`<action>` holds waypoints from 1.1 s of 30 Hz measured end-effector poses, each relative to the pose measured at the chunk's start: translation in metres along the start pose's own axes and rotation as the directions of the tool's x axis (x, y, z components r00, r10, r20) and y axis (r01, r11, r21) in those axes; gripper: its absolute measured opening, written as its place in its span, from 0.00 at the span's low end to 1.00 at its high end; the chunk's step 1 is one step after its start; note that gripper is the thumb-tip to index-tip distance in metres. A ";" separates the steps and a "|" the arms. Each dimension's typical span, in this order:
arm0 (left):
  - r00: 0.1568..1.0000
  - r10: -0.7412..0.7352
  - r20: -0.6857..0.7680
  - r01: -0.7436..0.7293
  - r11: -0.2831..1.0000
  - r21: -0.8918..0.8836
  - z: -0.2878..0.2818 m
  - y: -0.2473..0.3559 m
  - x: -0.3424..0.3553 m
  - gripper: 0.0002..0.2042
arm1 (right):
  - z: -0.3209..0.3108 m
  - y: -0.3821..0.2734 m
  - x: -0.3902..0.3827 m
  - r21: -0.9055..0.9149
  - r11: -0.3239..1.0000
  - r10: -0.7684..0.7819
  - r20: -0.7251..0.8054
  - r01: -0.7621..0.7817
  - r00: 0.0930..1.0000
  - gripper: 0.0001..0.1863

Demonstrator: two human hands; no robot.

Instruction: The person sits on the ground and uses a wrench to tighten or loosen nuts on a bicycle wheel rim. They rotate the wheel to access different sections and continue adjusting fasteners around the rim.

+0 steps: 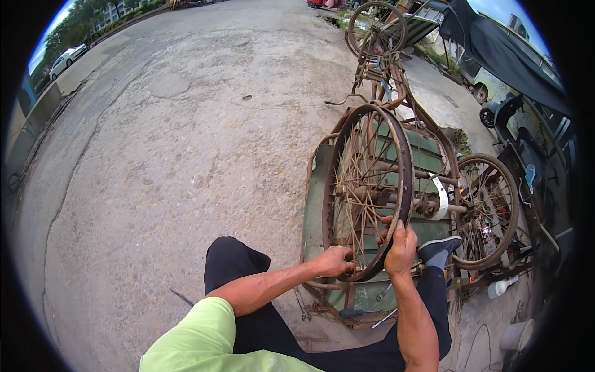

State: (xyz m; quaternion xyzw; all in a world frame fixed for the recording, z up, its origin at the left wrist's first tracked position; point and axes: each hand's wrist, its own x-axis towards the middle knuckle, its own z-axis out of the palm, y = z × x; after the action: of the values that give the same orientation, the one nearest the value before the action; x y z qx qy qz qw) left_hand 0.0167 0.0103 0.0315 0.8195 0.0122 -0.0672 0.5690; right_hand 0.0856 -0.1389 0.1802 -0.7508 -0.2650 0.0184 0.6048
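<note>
An upturned rusty tricycle frame with a green metal bed [317,204] lies before me. On it stands a bare wheel rim [404,161] with rusty spokes and a dark band on it. My right hand [398,245] grips the rim's right side. My left hand [338,260] is closed at the lower spokes, near the rim's bottom; what its fingertips hold is too small to make out. A screwdriver [351,313] with a dark handle and some wrenches [302,308] lie near the bottom of the bed.
The tricycle's front wheel [376,28] is at the top, a side wheel [496,248] at right. Beside these are a dark scooter [508,111], a tarp [489,49] and a white bucket [517,335]. Cracked concrete [155,173] stretches left toward a parked white car [67,61].
</note>
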 end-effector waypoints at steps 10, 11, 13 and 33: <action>0.995 -0.023 -0.092 0.029 0.998 0.059 0.003 0.008 -0.005 0.24 | 0.001 0.002 -0.002 0.051 0.999 -0.014 -0.011 0.015 1.000 0.29; 0.998 -0.022 -0.055 0.024 0.999 0.041 0.000 0.008 -0.005 0.23 | -0.001 0.002 -0.002 0.009 1.000 0.007 -0.001 -0.007 1.000 0.29; 0.997 -0.064 0.048 0.066 0.997 -0.041 -0.010 0.012 -0.007 0.23 | -0.004 0.004 -0.004 -0.031 0.999 0.029 0.025 -0.029 0.999 0.29; 0.959 -0.175 -0.221 0.085 0.927 -0.366 -0.015 -0.009 -0.022 0.15 | -0.007 0.051 -0.044 0.097 0.991 0.086 0.053 -0.091 0.995 0.30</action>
State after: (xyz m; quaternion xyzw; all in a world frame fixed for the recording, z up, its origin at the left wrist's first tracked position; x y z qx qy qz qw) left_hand -0.0044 0.0293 0.0309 0.7035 0.1501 0.0019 0.6946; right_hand 0.0694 -0.1696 0.1226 -0.7303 -0.2448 0.0768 0.6331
